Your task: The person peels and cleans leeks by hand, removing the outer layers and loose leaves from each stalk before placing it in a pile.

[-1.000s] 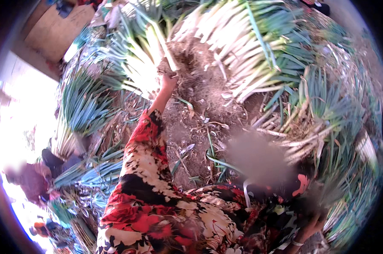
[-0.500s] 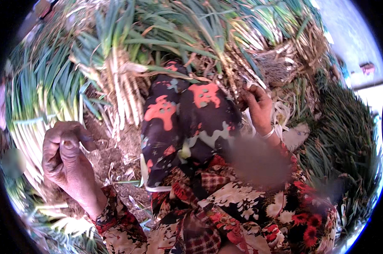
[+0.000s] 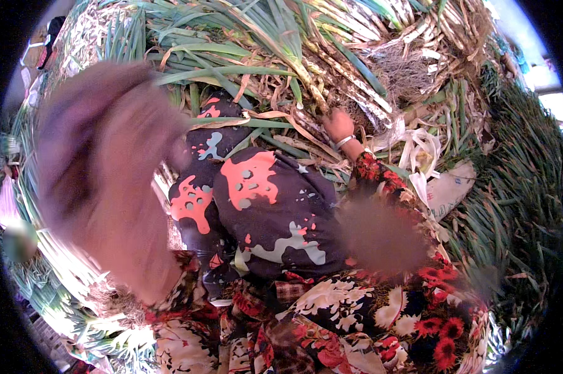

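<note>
My left hand is raised large and close on the left, smeared by motion, so its fingers cannot be read. Behind it lies a pile of green onions with long white stalks, partly hidden by the hand. My right hand reaches forward past my knees, its fingers curled at the lower end of a green onion with a pale, soil-stained stalk. The fingertips are mostly hidden, but the stalk runs right into them. More dirty stalks lie just beyond this hand.
Dark patterned trousers cover my legs in the middle. Dry root clumps lie at the far right, with white plastic strips and a pale printed piece nearer. A dense heap of green leaves fills the right side.
My left hand has risen and come nearer, now blurred. The right hand has shifted left to the green onion's lower end. The view has swung right, and the upright bunch is now mostly covered.
</note>
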Available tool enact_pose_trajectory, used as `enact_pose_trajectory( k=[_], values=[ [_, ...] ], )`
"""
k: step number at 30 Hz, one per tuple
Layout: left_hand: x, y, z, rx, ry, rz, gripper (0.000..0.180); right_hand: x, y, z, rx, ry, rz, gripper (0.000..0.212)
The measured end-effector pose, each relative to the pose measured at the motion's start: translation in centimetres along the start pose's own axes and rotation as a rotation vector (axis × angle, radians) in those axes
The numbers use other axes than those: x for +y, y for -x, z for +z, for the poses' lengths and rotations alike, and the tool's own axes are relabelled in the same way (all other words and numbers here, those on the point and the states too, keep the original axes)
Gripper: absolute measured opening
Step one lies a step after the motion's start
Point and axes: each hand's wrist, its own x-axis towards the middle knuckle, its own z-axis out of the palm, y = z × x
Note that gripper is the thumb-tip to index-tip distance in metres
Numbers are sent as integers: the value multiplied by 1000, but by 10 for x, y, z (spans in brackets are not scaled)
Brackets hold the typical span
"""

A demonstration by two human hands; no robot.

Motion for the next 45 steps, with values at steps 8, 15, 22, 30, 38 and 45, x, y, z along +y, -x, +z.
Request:
enact_pose_trajectory(
  k=[8, 15, 22, 30, 38, 45],
  values=[
    [-139, -34, 78, -168, 173, -503, 41, -85, 73, -176, -529, -1548, 923, 23],
    [-115, -17, 134, -153, 379, -567, 82, -137, 140, -256, -213, -1159, 1002, 17],
    [-101, 13, 147, -444, 759, -748, 68, -63, 175, -256, -265, -704, 157, 18],
    [-119, -8, 172, -285, 996, -702, 29, -94, 147, -229, -88, -1348, 551, 29],
    [-148, -6, 150, -260, 876, -792, 26, -133, 32, -227, -106, -873, 67, 20],
    [-147, -15, 137, -252, 797, -694, 26, -139, 44, -221, 36, -867, 92, 25]
  ],
)
